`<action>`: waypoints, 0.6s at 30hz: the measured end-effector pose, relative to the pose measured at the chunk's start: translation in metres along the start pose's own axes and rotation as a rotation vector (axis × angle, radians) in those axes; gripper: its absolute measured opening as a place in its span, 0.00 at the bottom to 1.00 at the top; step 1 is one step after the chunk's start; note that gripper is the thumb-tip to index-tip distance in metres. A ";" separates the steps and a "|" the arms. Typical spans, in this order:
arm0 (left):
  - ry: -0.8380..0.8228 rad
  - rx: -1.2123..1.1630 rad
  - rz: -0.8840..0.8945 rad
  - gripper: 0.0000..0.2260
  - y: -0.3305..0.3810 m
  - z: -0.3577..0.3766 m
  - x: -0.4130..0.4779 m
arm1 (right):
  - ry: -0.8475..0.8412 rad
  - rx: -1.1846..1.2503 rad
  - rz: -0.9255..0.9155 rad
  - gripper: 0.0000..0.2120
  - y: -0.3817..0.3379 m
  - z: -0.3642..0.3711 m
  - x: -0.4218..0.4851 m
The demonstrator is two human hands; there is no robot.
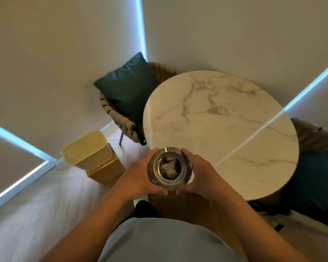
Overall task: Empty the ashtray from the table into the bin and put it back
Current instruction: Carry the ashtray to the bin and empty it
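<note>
A round metal ashtray [169, 168] with dark ash and pale residue in its middle is held upright between both hands. My left hand [140, 176] cups its left side and my right hand [201, 173] cups its right side. The ashtray is at the near left edge of the round white marble table [222, 125], partly over the floor. The cream-coloured bin [87, 148] stands open on the floor to the left of my hands, with a tan box-like part beneath and beside it.
A woven chair [119, 118] with a dark green cushion [129, 87] stands behind the table at the left. Another chair with a teal cushion [314, 178] is at the right. Walls with lit strips close the corner behind.
</note>
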State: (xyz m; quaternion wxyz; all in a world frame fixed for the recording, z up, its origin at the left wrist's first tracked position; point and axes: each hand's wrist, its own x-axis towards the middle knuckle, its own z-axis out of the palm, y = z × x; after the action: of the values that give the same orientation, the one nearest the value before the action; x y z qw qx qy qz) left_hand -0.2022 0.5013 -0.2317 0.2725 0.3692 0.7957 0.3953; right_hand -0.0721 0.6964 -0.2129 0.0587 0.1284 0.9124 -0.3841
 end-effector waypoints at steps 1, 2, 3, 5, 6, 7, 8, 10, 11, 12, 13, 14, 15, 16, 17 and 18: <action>0.006 0.013 0.018 0.51 -0.002 0.000 -0.002 | 0.011 0.001 -0.002 0.57 0.002 0.000 0.001; 0.011 0.047 0.022 0.52 -0.005 0.000 -0.005 | 0.019 0.013 -0.005 0.57 -0.003 -0.002 0.000; 0.066 0.061 -0.020 0.52 -0.013 -0.015 -0.021 | 0.000 0.028 -0.073 0.57 -0.023 0.007 0.012; 0.123 0.045 -0.040 0.52 -0.019 -0.029 -0.032 | -0.014 0.003 -0.146 0.55 -0.037 0.015 0.021; 0.118 0.056 -0.031 0.51 -0.017 -0.031 -0.033 | -0.008 -0.001 -0.154 0.54 -0.039 0.014 0.021; 0.119 0.066 -0.035 0.51 -0.014 -0.032 -0.035 | -0.004 0.011 -0.169 0.53 -0.043 0.014 0.021; 0.125 0.067 -0.036 0.50 -0.015 -0.031 -0.036 | 0.002 0.019 -0.179 0.52 -0.045 0.014 0.018; 0.141 0.066 -0.049 0.49 -0.012 -0.035 -0.042 | 0.001 0.009 -0.211 0.51 -0.050 0.018 0.018; 0.133 0.075 -0.043 0.48 -0.010 -0.035 -0.044 | 0.003 0.018 -0.219 0.50 -0.051 0.019 0.017; 0.130 0.081 -0.041 0.48 -0.010 -0.036 -0.045 | -0.001 0.027 -0.220 0.49 -0.055 0.019 0.018; 0.145 0.075 -0.058 0.48 -0.012 -0.044 -0.050 | -0.018 0.026 -0.235 0.48 -0.063 0.023 0.023; 0.168 0.056 -0.079 0.48 -0.017 -0.054 -0.057 | -0.040 0.018 -0.249 0.47 -0.074 0.030 0.032; 0.181 0.039 -0.090 0.48 -0.022 -0.063 -0.063 | -0.054 0.019 -0.257 0.47 -0.084 0.035 0.040; 0.194 0.026 -0.100 0.48 -0.028 -0.072 -0.068 | -0.063 0.020 -0.266 0.45 -0.095 0.039 0.048; 0.209 0.016 -0.113 0.48 -0.032 -0.082 -0.075 | -0.074 0.020 -0.281 0.43 -0.105 0.046 0.056; 0.225 0.013 -0.126 0.47 -0.038 -0.092 -0.081 | -0.084 0.011 -0.301 0.41 -0.114 0.053 0.064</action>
State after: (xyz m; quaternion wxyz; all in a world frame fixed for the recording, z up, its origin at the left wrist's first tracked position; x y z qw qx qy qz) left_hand -0.2359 0.3813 -0.2024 0.2035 0.2735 0.8454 0.4112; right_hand -0.1644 0.5940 -0.1852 0.0377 -0.0258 0.9160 -0.3985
